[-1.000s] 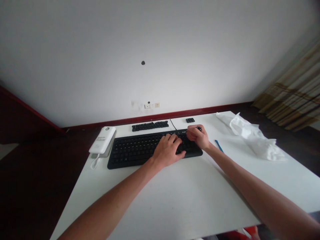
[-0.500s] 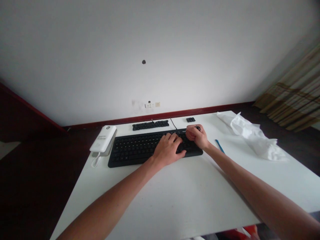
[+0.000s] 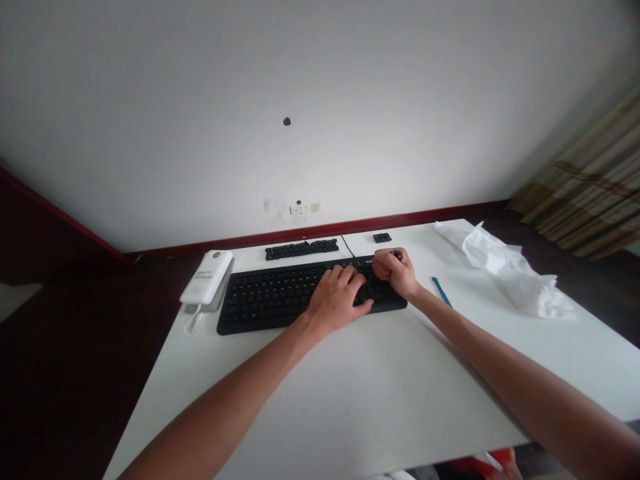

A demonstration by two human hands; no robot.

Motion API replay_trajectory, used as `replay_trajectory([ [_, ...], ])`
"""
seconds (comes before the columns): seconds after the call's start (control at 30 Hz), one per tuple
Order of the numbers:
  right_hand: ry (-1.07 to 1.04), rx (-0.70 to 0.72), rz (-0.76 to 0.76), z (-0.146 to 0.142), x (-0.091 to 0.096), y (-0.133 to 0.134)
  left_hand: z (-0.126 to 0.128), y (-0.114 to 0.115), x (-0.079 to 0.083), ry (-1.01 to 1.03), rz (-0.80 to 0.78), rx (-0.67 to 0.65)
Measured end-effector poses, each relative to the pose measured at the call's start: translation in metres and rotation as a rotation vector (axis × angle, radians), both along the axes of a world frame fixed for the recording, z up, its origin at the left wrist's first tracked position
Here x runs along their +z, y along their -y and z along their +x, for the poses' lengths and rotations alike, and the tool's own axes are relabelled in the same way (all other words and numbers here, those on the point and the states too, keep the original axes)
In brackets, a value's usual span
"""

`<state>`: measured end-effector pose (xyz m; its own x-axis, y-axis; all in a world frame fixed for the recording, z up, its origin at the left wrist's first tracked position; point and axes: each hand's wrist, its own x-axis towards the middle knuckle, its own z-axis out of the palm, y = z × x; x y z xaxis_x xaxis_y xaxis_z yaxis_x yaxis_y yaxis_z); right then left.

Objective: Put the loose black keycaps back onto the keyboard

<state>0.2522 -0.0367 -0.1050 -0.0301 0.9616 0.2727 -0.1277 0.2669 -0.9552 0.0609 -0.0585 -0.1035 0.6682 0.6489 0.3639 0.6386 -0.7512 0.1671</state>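
Observation:
A black keyboard lies on the white table. My left hand rests on its right half, fingers spread and pressing on the keys, with nothing held. Over the keyboard's right end my right hand is closed in a fist around a small dark tool. Only the tool's dark top shows above the fist, so its kind is hidden. Behind the keyboard stand rows of loose black keycaps, and a smaller cluster of keycaps sits farther right.
At the left edge of the table lies a white power bank with a short cable, on a white box. A blue pry tool is right of my right hand. Crumpled white wrapping covers part of the right side. A wall stands behind.
Both hands hold nearly the same places on the keyboard. The whole view has shifted very slightly; nothing else visibly differs.

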Motion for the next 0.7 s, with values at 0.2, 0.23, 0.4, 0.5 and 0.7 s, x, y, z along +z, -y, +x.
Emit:
replay_trajectory([
  [0.2, 0.032, 0.003, -0.028, -0.0009, -0.0017, -0.0001, -0.0004, 0.0000, 0.0011, -0.004, -0.003, -0.004],
  [0.23, 0.034, 0.005, -0.033, -0.0013, -0.0015, 0.0000, -0.0005, -0.0001, 0.0009, -0.003, -0.006, -0.002],
  [0.4, 0.042, 0.016, -0.048, -0.0013, 0.0006, 0.0005, -0.0001, -0.0004, -0.0008, 0.004, -0.012, 0.003],
  [0.5, 0.054, 0.025, -0.043, 0.0001, 0.0013, 0.0020, 0.0003, -0.0003, -0.0007, 0.005, -0.009, -0.001],
  [0.7, 0.035, 0.007, -0.070, 0.0037, 0.0052, 0.0051, -0.0002, -0.0002, 0.0008, 0.008, -0.006, -0.004],
])
